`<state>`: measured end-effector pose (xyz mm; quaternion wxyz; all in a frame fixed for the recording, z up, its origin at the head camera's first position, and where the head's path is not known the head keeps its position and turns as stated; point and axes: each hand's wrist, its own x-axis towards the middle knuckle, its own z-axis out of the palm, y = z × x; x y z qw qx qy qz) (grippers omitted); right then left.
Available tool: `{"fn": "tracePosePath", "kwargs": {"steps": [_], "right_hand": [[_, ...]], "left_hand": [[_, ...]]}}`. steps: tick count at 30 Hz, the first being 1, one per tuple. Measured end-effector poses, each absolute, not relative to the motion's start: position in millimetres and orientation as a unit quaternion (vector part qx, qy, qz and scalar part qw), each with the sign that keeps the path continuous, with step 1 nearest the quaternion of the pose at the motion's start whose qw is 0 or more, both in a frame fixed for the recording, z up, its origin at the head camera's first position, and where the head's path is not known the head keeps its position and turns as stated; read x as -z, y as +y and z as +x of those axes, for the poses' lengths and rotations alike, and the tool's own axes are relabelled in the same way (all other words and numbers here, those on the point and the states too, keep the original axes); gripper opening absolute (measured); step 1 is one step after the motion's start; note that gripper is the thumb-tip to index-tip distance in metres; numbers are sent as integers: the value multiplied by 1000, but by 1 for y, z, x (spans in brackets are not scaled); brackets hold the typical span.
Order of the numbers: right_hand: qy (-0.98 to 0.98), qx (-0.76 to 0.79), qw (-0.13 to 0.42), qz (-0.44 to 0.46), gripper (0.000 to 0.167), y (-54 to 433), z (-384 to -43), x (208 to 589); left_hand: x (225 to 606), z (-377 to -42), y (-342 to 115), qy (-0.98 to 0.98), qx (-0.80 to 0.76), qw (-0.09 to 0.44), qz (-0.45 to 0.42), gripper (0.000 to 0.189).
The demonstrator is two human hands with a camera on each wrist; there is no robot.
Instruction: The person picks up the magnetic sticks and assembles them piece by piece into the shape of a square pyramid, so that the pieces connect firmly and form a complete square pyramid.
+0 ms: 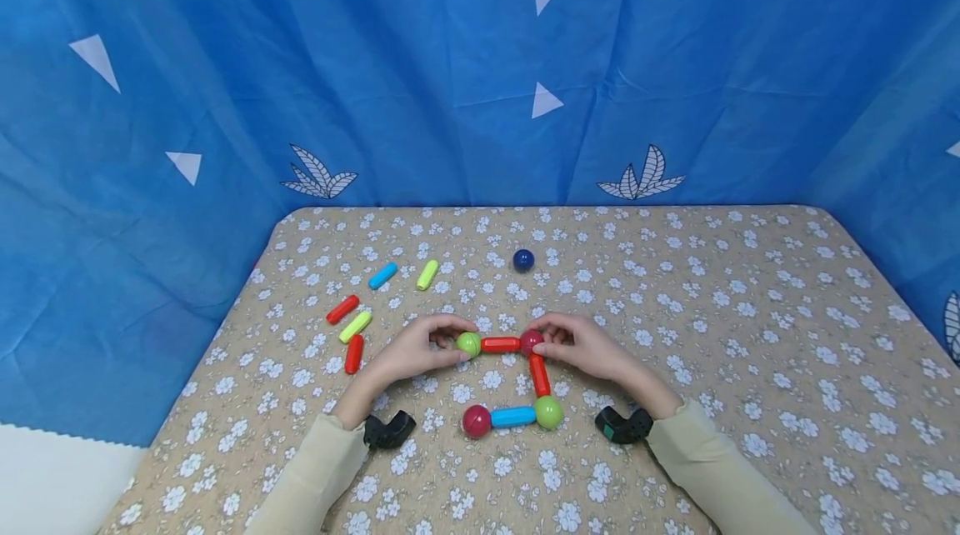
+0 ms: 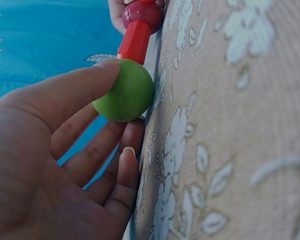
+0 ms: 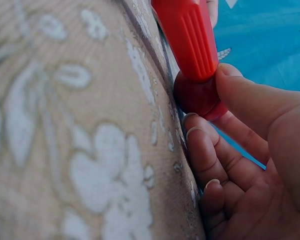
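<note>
My left hand (image 1: 420, 346) pinches a light green ball (image 2: 132, 92) between thumb and fingers. A red stick (image 1: 500, 344) runs from that ball to a dark red ball (image 1: 531, 341), which my right hand (image 1: 581, 343) holds with thumb and fingertips. From the dark red ball a second red stick (image 1: 539, 376) comes down to another green ball (image 1: 549, 412). There a blue stick (image 1: 513, 417) joins it to a red ball (image 1: 476, 421) at the near left. The linked pieces lie on the flowered cloth as an open-sided shape.
On the left of the flowered table (image 1: 750, 310) lie loose sticks: a blue one (image 1: 382, 275), yellow-green ones (image 1: 427, 275) and red ones (image 1: 342, 309). A dark blue ball (image 1: 523, 260) sits farther back. Blue curtain (image 1: 450, 60) hangs behind the table.
</note>
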<state>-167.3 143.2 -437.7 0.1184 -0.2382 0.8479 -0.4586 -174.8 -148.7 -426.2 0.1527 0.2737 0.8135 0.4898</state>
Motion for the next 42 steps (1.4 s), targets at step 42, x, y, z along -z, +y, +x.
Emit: {"fn": "tracePosePath", "kwargs": {"steps": [42], "right_hand": [[878, 431, 137, -158, 36, 127, -154, 424]], "left_hand": [[432, -178, -150, 811, -494, 155, 272, 34]]}}
